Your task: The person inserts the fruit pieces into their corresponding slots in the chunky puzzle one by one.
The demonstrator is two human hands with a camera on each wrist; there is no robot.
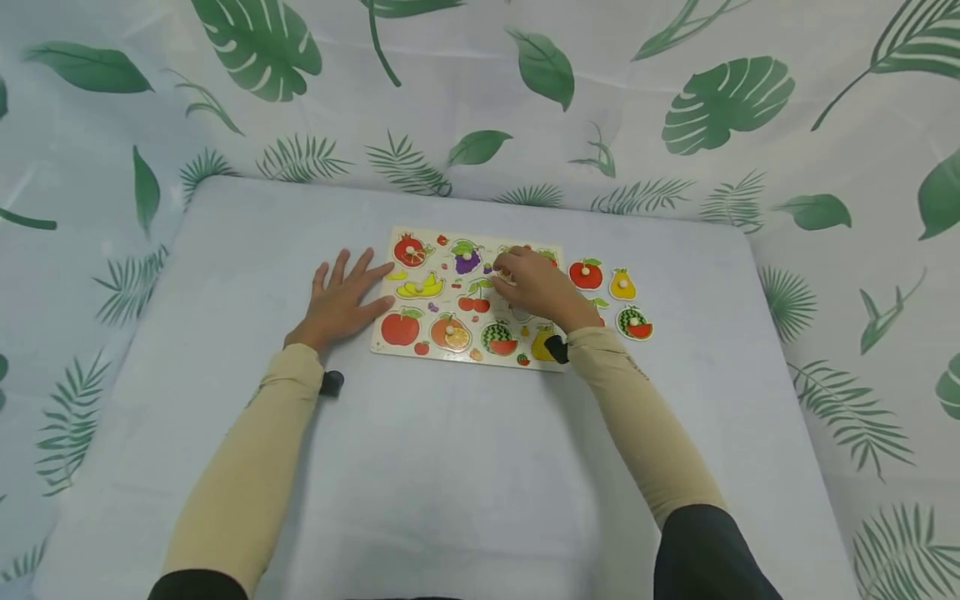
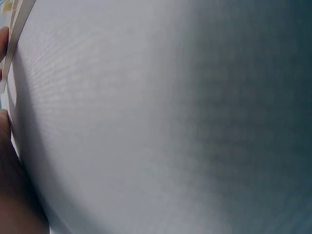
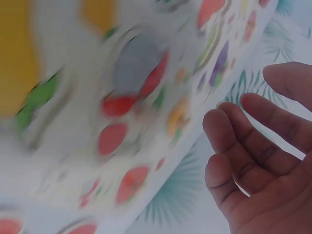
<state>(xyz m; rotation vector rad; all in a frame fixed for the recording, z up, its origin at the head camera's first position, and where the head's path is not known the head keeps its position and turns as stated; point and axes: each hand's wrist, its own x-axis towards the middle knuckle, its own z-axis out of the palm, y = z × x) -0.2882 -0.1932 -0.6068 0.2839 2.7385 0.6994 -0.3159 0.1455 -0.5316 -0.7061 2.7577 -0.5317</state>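
Note:
A fruit puzzle board (image 1: pixel 450 357) lies on the covered table, with pictures such as bananas (image 1: pixel 422 287), grapes (image 1: pixel 467 258) and cherries (image 1: pixel 474 302). My left hand (image 1: pixel 337 304) is spread flat beside it, thumb and a fingertip touching its left edge. Over the board's upper right part is my right hand (image 1: pixel 536 283), fingers loosely bent. In the right wrist view, nothing shows between these fingers (image 3: pixel 278 126), and the board looks blurred. The hand covers part of the board in the head view.
Right of the board lie a tomato-like red piece (image 1: pixel 586 274), a pear piece (image 1: pixel 622 284) and a watermelon piece (image 1: pixel 634 323). Another red piece with a green leaf (image 1: pixel 597 302) is partly hidden by my right wrist. A leaf-patterned cloth (image 1: pixel 465 100) hangs behind the table.

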